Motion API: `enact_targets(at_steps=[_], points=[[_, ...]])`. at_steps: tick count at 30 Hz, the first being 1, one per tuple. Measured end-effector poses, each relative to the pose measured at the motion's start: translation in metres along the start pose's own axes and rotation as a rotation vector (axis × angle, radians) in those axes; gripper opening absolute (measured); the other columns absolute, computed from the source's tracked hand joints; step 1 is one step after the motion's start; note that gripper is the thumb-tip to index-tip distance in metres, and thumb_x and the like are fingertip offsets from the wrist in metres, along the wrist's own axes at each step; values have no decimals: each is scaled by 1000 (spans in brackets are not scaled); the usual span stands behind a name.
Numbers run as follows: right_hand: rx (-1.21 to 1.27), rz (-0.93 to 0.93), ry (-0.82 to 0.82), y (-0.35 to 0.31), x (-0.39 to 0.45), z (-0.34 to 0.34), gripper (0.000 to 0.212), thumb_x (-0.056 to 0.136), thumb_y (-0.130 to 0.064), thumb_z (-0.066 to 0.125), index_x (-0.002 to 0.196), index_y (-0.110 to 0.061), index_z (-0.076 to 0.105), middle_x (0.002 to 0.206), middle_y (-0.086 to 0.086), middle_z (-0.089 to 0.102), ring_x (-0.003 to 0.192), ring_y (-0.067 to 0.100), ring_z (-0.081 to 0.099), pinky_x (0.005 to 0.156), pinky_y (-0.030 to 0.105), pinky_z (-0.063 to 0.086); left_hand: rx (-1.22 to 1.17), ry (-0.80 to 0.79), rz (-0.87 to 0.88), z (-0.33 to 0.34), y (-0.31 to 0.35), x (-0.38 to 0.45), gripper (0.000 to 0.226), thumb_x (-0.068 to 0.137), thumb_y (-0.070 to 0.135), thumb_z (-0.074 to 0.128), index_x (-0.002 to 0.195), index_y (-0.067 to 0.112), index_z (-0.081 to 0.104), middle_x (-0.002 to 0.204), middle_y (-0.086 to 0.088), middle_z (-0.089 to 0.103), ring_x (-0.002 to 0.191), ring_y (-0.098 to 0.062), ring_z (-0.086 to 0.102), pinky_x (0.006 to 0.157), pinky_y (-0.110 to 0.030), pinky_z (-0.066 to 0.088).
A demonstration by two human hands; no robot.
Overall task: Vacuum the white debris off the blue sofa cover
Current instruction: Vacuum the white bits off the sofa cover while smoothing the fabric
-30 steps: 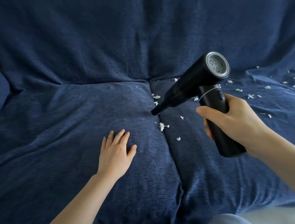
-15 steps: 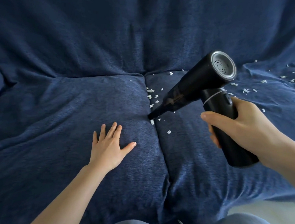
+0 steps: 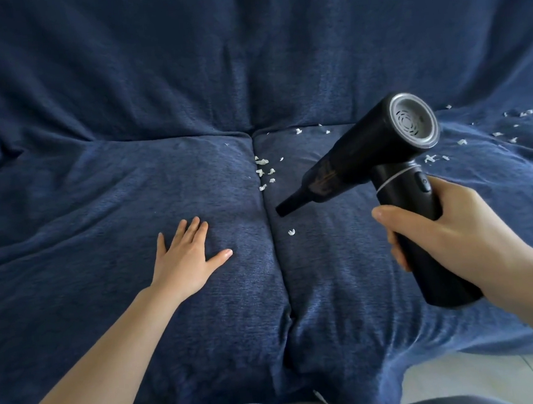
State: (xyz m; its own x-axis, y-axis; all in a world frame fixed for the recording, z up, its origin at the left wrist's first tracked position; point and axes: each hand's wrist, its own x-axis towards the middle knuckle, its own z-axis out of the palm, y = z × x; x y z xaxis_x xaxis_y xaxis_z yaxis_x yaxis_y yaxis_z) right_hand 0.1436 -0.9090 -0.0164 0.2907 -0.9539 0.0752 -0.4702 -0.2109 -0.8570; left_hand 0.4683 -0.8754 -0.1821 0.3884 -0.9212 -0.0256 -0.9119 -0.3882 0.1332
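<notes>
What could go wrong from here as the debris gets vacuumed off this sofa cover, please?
The nozzle points near the seam between cushions, so the flakes by the seam might get pushed into the gap. The scattered bits at far right could be missed. The left hand rests flat, and loose cover fabric may bunch.

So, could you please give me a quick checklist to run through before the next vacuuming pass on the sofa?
1. Right hand grips the vacuum handle: ok.
2. Nozzle pointed down at the seat by the seam: ok.
3. Left hand flat on the cover, away from the nozzle: ok.
4. Debris near nozzle gone: not ok; a cluster and a single bit remain.
5. Far right bits gone: not ok.
6. Vacuum running: cannot tell.
</notes>
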Motion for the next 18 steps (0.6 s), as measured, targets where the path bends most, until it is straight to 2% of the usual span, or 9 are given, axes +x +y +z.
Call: enact_targets(at_steps=[2, 5, 8, 11, 13, 18], points=[[11, 9, 1, 1, -4, -3, 21, 88, -20, 72, 82, -5, 59, 51, 6, 64, 40, 15, 58, 44, 21, 49, 0, 1, -5, 1, 0, 0, 87, 84, 73, 23, 151, 19, 10, 160, 4, 1, 146, -14, -6, 117, -51, 0], [-8, -12, -3, 2, -13, -9, 22, 85, -23, 73, 80, -7, 59, 53, 9, 65, 42, 18, 59, 51, 31, 50, 0, 4, -18, 3, 3, 0, 84, 88, 69, 24, 152, 16, 10, 160, 1, 0, 147, -17, -5, 117, -51, 2], [-2, -5, -5, 1, -21, -15, 22, 86, -23, 73, 81, -6, 59, 53, 10, 65, 42, 18, 59, 50, 28, 49, 1, 31, -18, 3, 10, -4, 74, 94, 60, 26, 151, 14, 12, 160, 1, 2, 147, -23, -1, 118, -50, 6], [6, 5, -7, 2, -31, -23, 21, 88, -19, 72, 82, -3, 59, 51, 10, 64, 40, 18, 57, 44, 23, 49, -34, 101, 113, 4, 24, -14, 52, 101, 37, 28, 150, 22, 21, 159, 6, 12, 147, -22, 4, 118, -49, 9], [-5, -1, -13, 1, -38, -28, 22, 88, -18, 72, 82, -3, 58, 51, 12, 64, 40, 19, 57, 44, 23, 49, -59, 99, 168, 7, 35, -18, 47, 102, 30, 28, 149, 23, 25, 159, 7, 14, 147, -18, 3, 118, -48, 8], [9, 8, -10, 4, -45, -33, 21, 89, -15, 72, 81, -4, 57, 50, 11, 64, 39, 19, 56, 43, 21, 48, -40, 48, 108, 10, 45, -21, 72, 91, 64, 33, 149, 22, 24, 159, 8, 10, 147, -18, 0, 116, -53, 5]])
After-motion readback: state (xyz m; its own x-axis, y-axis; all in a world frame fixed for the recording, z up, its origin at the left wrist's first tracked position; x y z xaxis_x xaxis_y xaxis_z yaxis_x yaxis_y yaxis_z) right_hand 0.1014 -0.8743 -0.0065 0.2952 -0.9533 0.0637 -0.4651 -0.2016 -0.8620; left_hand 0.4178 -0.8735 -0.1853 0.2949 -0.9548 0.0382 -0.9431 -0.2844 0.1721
